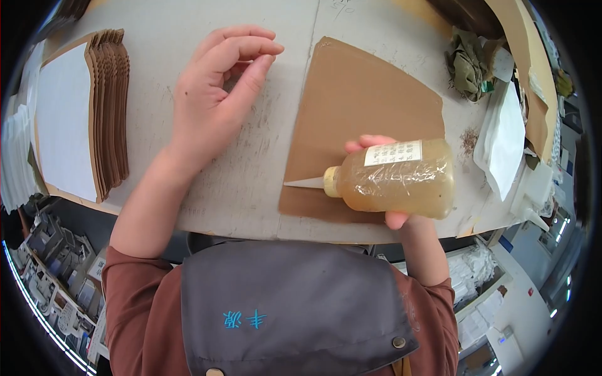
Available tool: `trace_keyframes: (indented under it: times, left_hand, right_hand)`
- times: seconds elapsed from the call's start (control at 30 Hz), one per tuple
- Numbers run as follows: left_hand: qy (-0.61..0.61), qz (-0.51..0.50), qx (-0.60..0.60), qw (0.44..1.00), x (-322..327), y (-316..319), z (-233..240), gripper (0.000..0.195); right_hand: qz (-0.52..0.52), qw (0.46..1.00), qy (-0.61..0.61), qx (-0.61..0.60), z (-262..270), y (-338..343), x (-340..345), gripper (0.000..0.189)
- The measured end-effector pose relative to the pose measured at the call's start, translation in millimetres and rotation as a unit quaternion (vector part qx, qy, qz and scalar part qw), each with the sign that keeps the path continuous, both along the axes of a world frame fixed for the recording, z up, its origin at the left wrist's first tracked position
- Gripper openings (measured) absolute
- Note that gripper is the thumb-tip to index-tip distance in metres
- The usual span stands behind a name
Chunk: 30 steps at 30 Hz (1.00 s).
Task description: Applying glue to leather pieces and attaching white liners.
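My right hand (397, 219) grips a translucent plastic squeeze bottle (395, 183) of amber liquid, lying tilted on its side with its pointed white nozzle toward the left. The bottle bears a label with writing and hides most of that hand. Beneath it, a flat brown panel (362, 98), of leather or similar sheet material, lies on the worktable (155, 28); the nozzle tip is over the panel's left edge, though contact cannot be told. To the left of the panel, my left hand (225, 80) is raised over the table, fingers curled with the thumb near the fingertips, holding nothing visible.
A stack of brown folded-edge panels (110, 117) with a white sheet on top stands at the left. At the right lie a crumpled olive cloth (468, 66), white sheets (501, 136) and a white nozzled bottle (534, 192) near the table's edge.
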<state>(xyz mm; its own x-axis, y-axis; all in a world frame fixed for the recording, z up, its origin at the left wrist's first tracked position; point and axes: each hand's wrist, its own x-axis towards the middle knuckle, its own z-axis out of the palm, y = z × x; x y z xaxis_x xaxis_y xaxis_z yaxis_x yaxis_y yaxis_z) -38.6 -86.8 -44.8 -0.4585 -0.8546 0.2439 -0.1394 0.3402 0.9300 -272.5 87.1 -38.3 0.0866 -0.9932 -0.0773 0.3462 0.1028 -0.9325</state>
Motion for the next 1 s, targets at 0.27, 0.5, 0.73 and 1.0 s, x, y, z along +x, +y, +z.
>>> trace_keyframes:
  times: [0.27,0.5,0.73,1.0]
  left_hand:
    - [0.016,0.029,0.002,0.999,11.9,15.3,9.5,0.016]
    - [-0.23,0.058,-0.157,0.959,51.4,64.7,22.5,0.022]
    - [-0.365,0.12,-0.13,0.914,101.6,130.6,12.4,0.033]
    - [-0.398,0.135,-0.169,0.892,92.7,136.1,3.8,0.036]
  right_hand:
    - [0.06,0.998,0.011,-0.033,-3.5,15.1,5.1,0.101]
    - [-0.025,0.998,-0.048,0.022,12.3,25.4,-32.1,0.102]
    - [-0.367,0.926,0.093,0.003,35.0,33.6,-131.2,0.109]
    - [-0.32,0.933,0.159,0.037,39.9,23.2,-162.4,0.115]
